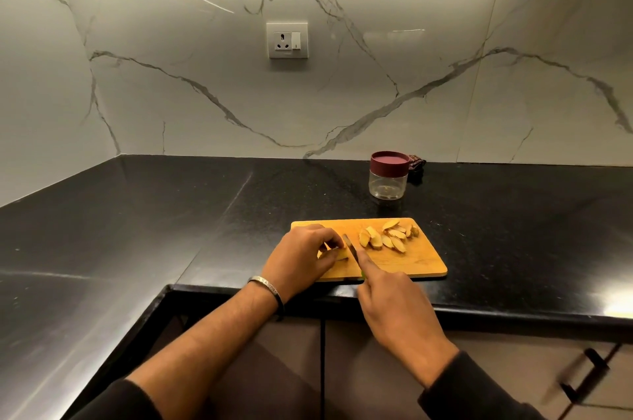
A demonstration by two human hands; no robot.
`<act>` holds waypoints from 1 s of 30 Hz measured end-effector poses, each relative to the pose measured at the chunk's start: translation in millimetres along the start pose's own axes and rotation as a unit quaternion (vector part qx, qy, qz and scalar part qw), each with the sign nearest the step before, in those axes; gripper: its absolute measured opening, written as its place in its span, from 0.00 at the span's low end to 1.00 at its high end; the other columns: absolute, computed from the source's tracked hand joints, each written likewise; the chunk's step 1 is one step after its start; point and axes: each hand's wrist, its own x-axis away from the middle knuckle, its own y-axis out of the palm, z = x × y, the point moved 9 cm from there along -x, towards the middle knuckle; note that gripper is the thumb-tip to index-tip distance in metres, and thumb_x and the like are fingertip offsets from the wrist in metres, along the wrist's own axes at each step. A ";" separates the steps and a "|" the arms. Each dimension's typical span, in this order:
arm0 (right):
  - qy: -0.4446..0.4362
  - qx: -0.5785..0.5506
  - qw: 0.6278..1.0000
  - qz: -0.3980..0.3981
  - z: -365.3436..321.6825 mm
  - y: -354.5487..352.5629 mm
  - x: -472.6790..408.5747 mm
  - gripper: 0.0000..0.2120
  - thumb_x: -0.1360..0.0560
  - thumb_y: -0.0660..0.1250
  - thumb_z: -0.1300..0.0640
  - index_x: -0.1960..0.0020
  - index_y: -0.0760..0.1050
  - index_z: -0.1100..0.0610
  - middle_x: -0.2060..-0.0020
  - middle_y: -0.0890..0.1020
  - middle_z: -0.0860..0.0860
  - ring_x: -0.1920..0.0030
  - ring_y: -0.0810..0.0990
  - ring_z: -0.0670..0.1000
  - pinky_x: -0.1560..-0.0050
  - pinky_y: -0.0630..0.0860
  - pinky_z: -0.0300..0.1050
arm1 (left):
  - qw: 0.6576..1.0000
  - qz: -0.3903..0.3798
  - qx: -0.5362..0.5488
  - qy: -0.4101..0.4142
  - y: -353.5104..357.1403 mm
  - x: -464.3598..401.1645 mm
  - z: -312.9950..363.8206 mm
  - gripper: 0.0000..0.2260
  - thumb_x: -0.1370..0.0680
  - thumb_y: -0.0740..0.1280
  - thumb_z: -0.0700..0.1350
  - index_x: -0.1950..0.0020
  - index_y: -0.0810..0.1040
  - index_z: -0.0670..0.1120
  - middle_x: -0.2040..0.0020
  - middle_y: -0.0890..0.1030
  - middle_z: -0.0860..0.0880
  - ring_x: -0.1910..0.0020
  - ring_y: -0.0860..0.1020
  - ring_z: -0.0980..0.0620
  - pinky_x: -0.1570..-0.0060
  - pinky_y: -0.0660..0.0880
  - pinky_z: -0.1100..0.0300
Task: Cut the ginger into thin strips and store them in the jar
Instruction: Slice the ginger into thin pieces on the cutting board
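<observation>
A wooden cutting board (421,262) lies at the front edge of the black counter. My left hand (301,256) holds a piece of ginger (337,253) down on the board's left part, fingers curled over it. My right hand (390,303) grips a knife (350,244), index finger laid along its spine, the blade standing just right of the ginger piece. Several cut ginger slices (388,236) lie spread over the board's far right part. Behind the board stands a clear jar (388,184) with its maroon lid (389,160) on.
A dark cloth (417,162) lies behind the jar against the marble wall. A wall socket (287,40) sits above the counter. The black counter (171,214) wraps around to the left. Cabinet doors with a black handle (585,375) are below the counter edge.
</observation>
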 end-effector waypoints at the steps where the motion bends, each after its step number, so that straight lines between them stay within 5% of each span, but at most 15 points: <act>1: 0.000 0.001 1.000 0.000 -0.9 0.1 0.3 0.27 0.15 0.53 0.49 0.19 0.49 0.43 0.63 0.75 0.45 0.65 0.72 0.44 0.70 0.63 0.37 | 1.000 0.007 -0.005 0.001 -0.5 1.3 0.8 0.06 0.23 0.71 0.47 0.47 0.83 0.52 0.52 0.83 0.55 0.57 0.79 0.60 0.55 0.77 0.68; 12: -0.006 0.045 0.999 -0.004 -4.4 0.3 1.8 0.27 0.15 0.52 0.48 0.18 0.47 0.43 0.59 0.75 0.48 0.60 0.73 0.46 0.61 0.68 0.41 | 0.999 0.037 -0.023 -0.016 -4.2 1.6 7.6 0.08 0.24 0.72 0.48 0.47 0.84 0.50 0.54 0.82 0.54 0.62 0.74 0.62 0.62 0.67 0.77; 22: -0.007 0.123 0.992 -0.012 -11.6 -0.2 5.9 0.28 0.14 0.51 0.49 0.18 0.45 0.46 0.58 0.71 0.49 0.60 0.71 0.48 0.60 0.66 0.43 | 0.998 0.049 -0.030 -0.022 -2.3 1.3 10.9 0.04 0.25 0.72 0.45 0.53 0.85 0.46 0.55 0.82 0.52 0.61 0.77 0.59 0.60 0.74 0.69; 30: -0.018 0.164 0.986 -0.033 -18.5 12.0 -2.8 0.29 0.14 0.51 0.53 0.18 0.40 0.51 0.50 0.76 0.52 0.53 0.75 0.50 0.57 0.67 0.44 | 0.997 0.052 -0.041 -0.030 0.0 1.0 10.7 0.04 0.24 0.71 0.44 0.54 0.85 0.46 0.54 0.81 0.53 0.61 0.75 0.60 0.61 0.69 0.72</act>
